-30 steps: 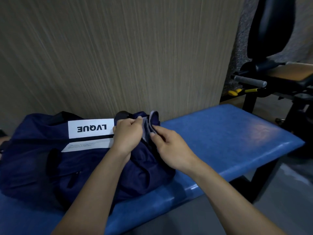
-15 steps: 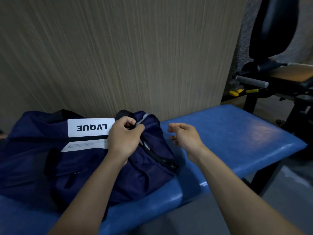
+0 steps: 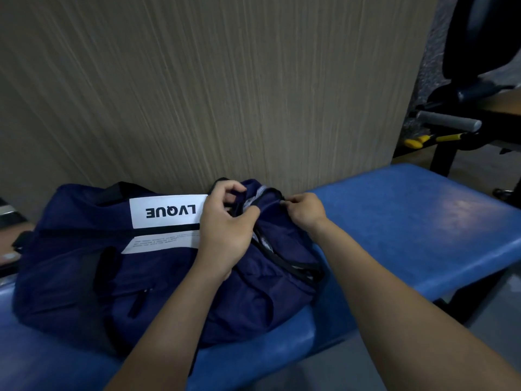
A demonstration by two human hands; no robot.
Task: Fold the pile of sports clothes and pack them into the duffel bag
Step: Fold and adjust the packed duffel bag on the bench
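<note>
Duffel bag (image 3: 84, 266) near bench edge (image 3: 423, 286), end fabric pinched in both grips.

A wall panel (image 3: 197, 94) with fine vertical wood-grain streaks in grey-beige fills the upper part of the head view. Below it runs a blue padded tabletop (image 3: 423, 218), its vinyl catching a soft sheen at the right. Behind its right end stands dark exercise equipment (image 3: 479, 88) with a black pad, a grey foam-covered bar (image 3: 448, 121) and a yellow-tipped lever (image 3: 428, 138). A speckled grey wall (image 3: 431, 52) shows beside the panel. The floor (image 3: 496, 334) at lower right is plain grey. The light is dim and even.
</note>
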